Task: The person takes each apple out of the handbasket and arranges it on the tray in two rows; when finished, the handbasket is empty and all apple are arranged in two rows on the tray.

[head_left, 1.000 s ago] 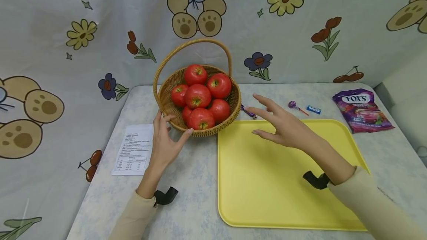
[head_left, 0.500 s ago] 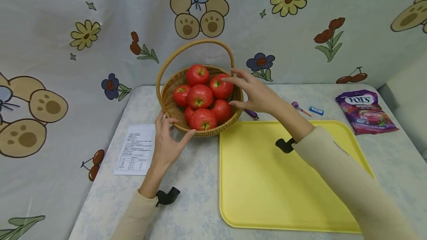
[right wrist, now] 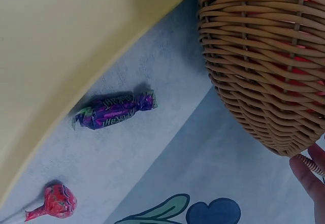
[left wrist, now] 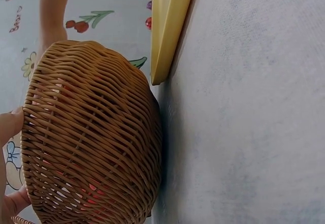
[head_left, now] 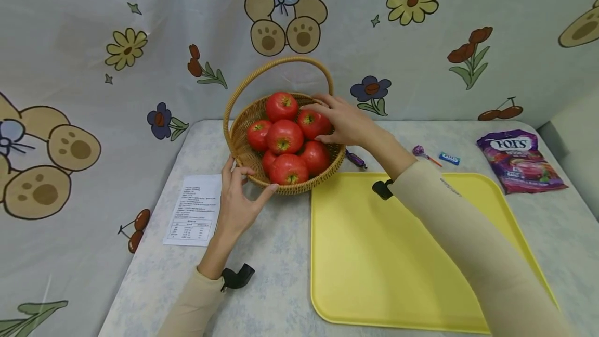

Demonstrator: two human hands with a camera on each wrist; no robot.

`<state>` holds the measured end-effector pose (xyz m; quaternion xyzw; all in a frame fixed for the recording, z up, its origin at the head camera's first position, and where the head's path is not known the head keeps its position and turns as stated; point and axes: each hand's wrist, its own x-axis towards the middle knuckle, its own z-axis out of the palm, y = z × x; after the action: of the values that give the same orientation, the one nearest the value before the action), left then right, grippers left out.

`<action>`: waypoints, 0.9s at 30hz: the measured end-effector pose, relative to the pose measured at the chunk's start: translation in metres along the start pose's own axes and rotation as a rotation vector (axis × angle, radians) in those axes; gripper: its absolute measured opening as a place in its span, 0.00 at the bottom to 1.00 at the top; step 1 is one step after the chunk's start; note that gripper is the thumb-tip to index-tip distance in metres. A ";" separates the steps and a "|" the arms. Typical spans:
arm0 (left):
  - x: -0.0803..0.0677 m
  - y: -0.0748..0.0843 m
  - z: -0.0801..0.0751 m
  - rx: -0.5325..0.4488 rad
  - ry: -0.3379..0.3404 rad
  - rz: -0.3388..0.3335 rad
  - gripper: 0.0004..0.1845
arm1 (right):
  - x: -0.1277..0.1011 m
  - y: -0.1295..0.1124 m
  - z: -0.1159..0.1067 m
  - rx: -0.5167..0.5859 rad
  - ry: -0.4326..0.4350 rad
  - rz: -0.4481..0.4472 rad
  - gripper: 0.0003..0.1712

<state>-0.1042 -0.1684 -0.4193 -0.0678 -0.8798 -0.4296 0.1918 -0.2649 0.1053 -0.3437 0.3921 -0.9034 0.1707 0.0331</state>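
A brown wicker basket (head_left: 243,118) with a tall arched handle holds several red apples (head_left: 285,137). My left hand (head_left: 236,204) grips the basket's near left rim; in the left wrist view its thumb (left wrist: 11,125) touches the rim from outside. Over the basket's right side, my right hand (head_left: 348,121) has its fingers and thumb around the rightmost upper apple (head_left: 312,124). Part of that apple is hidden by the hand. In the right wrist view, only fingertips (right wrist: 307,176) show beside the woven wall, and the apple's grasp is out of sight.
A yellow tray (head_left: 374,264) lies right of the basket. Behind it are a purple wrapped candy (head_left: 356,159), a lollipop (head_left: 418,151), a small blue candy (head_left: 450,158) and a purple candy bag (head_left: 521,161). A printed paper (head_left: 193,209) lies at left.
My right hand has moved left from above the tray's back edge into the basket, and its fingers have closed around an apple. The left hand has stayed at the basket rim.
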 end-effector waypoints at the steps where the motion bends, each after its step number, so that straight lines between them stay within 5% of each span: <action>1: 0.000 0.000 0.000 0.000 0.001 0.004 0.28 | 0.001 0.000 0.000 -0.012 -0.009 0.003 0.40; 13: -0.002 0.002 0.000 0.004 0.006 0.009 0.27 | 0.011 0.001 0.012 -0.119 -0.110 0.027 0.40; 27: -0.002 0.000 -0.001 0.002 0.007 0.003 0.27 | 0.011 0.005 0.016 0.028 -0.023 -0.010 0.34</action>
<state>-0.1023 -0.1688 -0.4195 -0.0674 -0.8794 -0.4289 0.1953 -0.2747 0.0952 -0.3578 0.3990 -0.8992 0.1785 0.0183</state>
